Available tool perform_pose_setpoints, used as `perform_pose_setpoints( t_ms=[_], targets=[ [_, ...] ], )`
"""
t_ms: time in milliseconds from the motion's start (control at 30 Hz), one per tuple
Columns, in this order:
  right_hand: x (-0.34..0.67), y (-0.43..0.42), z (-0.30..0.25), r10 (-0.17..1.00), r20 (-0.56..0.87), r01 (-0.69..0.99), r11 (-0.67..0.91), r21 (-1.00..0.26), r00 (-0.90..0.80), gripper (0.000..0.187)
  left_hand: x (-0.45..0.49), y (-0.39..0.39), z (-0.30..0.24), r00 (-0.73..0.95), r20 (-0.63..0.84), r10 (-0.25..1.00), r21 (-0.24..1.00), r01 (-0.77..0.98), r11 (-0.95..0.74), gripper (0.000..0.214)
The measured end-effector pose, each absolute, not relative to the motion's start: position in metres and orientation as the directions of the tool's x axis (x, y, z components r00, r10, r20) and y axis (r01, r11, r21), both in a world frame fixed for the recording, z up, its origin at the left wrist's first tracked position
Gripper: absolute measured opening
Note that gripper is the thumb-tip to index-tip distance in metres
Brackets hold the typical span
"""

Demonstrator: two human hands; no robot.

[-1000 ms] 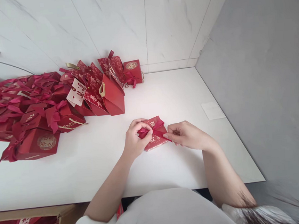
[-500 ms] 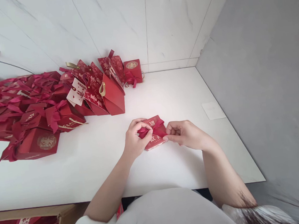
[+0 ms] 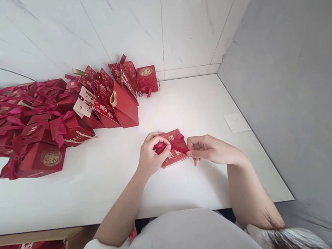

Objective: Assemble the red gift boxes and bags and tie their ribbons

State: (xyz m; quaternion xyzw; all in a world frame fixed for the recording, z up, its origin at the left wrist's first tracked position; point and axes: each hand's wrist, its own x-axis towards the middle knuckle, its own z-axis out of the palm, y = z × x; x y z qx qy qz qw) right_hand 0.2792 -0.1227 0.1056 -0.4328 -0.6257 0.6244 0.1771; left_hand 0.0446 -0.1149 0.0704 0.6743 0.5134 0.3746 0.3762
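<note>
On the table (image 3: 199, 108), toward its right end, I am logging one box (image 3: 175, 156), red, lying flat. Left hand (image 3: 153, 153), half curled: pinching the ribbon (image 3: 177, 139) near its knot between thumb and forefinger. Right hand (image 3: 205, 150), fingers folded: gripping the ribbon's tail just beside the box's edge. Box: bearing pale characters on top, ribbon crossing it in a bow, the left hand partly hiding one side.
</note>
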Motion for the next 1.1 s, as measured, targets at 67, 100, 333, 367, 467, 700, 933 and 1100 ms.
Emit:
perform_pose_setpoints(
  t_ms=[67,100,333,367,467,700,933,1100],
  targets=[
    [0.282,-0.122,0.106,0.745,-0.325,0.292,-0.181,-0.939,-0.583,0.023,0.044,-0.115,0.070,0.197,0.114,0.974,0.895,0.405,-0.187,0.003],
    [0.283,-0.121,0.106,0.735,-0.328,0.274,-0.199,-0.941,-0.593,0.022,0.044,-0.114,0.070,0.199,0.110,0.974,0.897,0.401,-0.184,0.003],
    [0.285,-0.118,0.106,0.693,-0.350,0.243,-0.252,-0.937,-0.631,0.018,0.045,-0.115,0.070,0.201,0.093,0.975,0.906,0.389,-0.167,0.002],
    [0.285,-0.118,0.106,0.688,-0.356,0.247,-0.256,-0.934,-0.633,0.019,0.045,-0.115,0.070,0.201,0.091,0.975,0.908,0.385,-0.164,0.002],
    [0.288,-0.117,0.104,0.698,-0.345,0.275,-0.216,-0.937,-0.627,0.027,0.038,-0.112,0.069,0.238,0.093,0.967,0.925,0.338,-0.172,0.007],
    [0.285,-0.111,0.091,0.921,-0.214,0.286,-0.119,-0.951,-0.327,0.034,0.004,-0.096,0.073,0.375,0.080,0.924,0.961,0.216,-0.171,0.026],
    [0.257,-0.114,0.085,0.957,0.072,0.251,0.146,-0.957,-0.281,0.022,0.006,-0.098,0.075,0.313,0.036,0.949,0.945,0.299,-0.135,0.007],
    [0.245,-0.118,0.082,0.954,0.184,0.223,0.237,-0.946,-0.235,0.007,0.014,-0.104,0.077,0.268,0.156,0.951,0.912,0.330,-0.243,0.009]
  ],
)
